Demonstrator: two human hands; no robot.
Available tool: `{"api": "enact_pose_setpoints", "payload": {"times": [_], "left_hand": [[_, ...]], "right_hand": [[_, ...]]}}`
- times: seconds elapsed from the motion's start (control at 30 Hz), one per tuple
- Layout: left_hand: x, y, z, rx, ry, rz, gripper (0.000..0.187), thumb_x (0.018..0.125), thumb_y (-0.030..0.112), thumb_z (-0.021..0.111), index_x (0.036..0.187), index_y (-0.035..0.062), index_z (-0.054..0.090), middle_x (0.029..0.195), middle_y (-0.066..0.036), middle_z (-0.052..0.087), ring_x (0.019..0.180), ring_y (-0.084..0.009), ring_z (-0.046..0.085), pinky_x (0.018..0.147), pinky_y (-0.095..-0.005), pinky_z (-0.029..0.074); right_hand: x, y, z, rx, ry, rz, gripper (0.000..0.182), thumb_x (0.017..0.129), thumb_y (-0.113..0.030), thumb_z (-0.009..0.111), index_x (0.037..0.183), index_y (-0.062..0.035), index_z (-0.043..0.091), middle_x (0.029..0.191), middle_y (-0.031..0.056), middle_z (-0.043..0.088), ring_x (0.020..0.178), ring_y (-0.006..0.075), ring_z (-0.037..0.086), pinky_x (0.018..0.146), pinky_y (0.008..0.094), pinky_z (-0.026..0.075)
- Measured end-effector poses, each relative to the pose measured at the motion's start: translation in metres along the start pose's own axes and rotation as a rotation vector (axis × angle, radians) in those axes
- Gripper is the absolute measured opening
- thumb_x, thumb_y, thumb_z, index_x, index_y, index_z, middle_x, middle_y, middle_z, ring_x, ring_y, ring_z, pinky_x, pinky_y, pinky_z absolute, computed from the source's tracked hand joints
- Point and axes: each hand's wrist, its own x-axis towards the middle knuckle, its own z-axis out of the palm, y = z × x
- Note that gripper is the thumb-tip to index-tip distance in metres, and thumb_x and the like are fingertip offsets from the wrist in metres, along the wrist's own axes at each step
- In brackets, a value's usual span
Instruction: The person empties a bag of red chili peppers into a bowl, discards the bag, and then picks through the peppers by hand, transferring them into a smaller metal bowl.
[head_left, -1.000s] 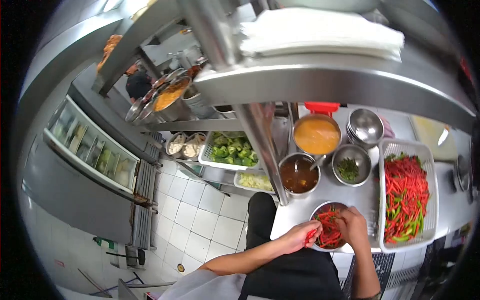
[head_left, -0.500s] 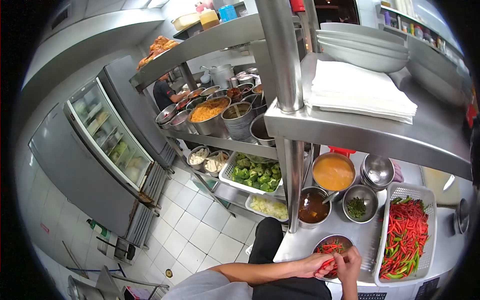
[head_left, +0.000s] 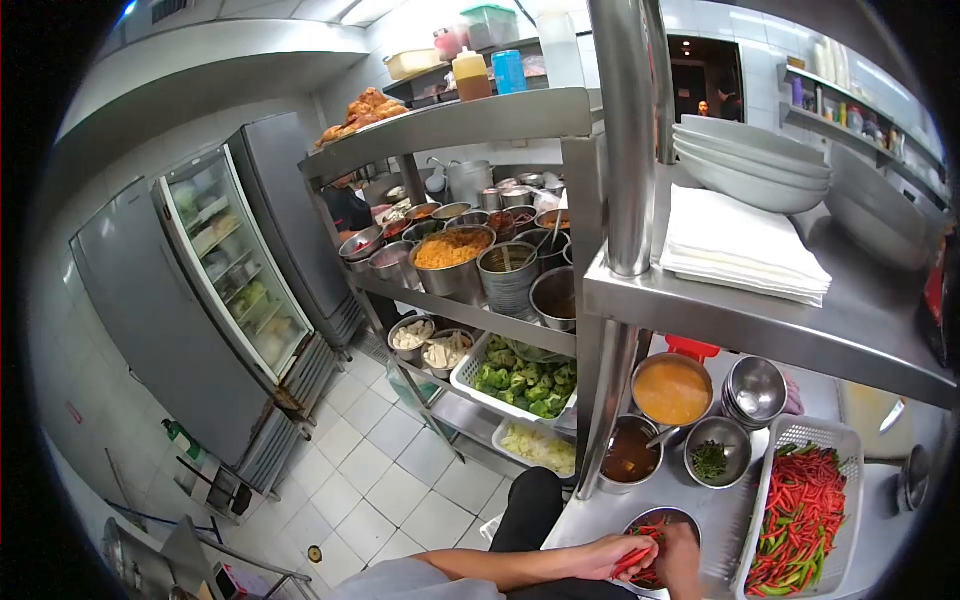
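Note:
My left hand (head_left: 610,557) is closed around several red chili peppers (head_left: 634,560), above the near side of a metal bowl (head_left: 692,520). Right beside it, my right hand (head_left: 681,556) is curled over the same bowl. Its fingertips are turned away, so what they pinch is hidden. More red chilies show inside the bowl. To the right, a white perforated basket (head_left: 853,470) holds a heap of red chilies (head_left: 805,505) with some green ones among them. Behind my hands, a small steel bowl (head_left: 738,437) contains chopped green bits.
A pot of dark sauce (head_left: 628,455) with a ladle and a pot of orange liquid (head_left: 672,388) stand behind. Stacked steel bowls (head_left: 757,390) sit nearby. A steel post (head_left: 612,400) and an overhead shelf (head_left: 760,345) bound the counter. Another person (head_left: 350,208) is at the far left.
The camera view has shifted, with the shelves now lower and further right. My right hand has dropped lower over the bowl; my left hand still holds the chili peppers.

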Motion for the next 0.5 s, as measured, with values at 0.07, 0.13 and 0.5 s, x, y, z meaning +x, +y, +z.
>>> {"api": "enact_pose_setpoints", "payload": {"times": [0.07,0.13,0.5], "left_hand": [[0.003,-0.004,-0.005,0.015,-0.032,-0.031,0.029,0.105,0.035,0.044,0.096,0.0105,0.056,0.079,0.002,0.053,0.062,-0.0078,0.048,0.050,-0.0233,0.037],[0.004,-0.006,-0.012,0.035,-0.043,-0.045,0.028,0.105,0.035,0.045,0.096,0.0106,0.056,0.079,0.003,0.054,0.064,-0.0073,0.050,0.051,-0.0231,0.038],[0.003,-0.008,-0.029,-0.015,0.140,-0.085,0.025,0.102,0.036,0.054,0.093,0.0124,0.058,0.080,0.005,0.050,0.061,-0.0058,0.043,0.050,-0.0220,0.034]], "right_hand": [[-0.001,-0.005,0.010,-0.046,-0.069,-0.010,0.026,0.072,-0.016,0.071,0.098,-0.0106,0.071,0.095,0.0165,0.060,0.088,0.0372,0.064,0.075,0.0460,0.052],[0.001,0.004,0.022,-0.065,-0.128,0.025,0.023,0.072,-0.019,0.071,0.093,-0.0121,0.072,0.093,0.0161,0.061,0.086,0.0366,0.064,0.073,0.0471,0.052],[0.007,0.003,-0.003,0.207,0.108,0.087,0.017,0.071,0.002,0.075,0.087,-0.0037,0.073,0.083,0.0146,0.061,0.074,0.0303,0.061,0.069,0.0376,0.051]]}}
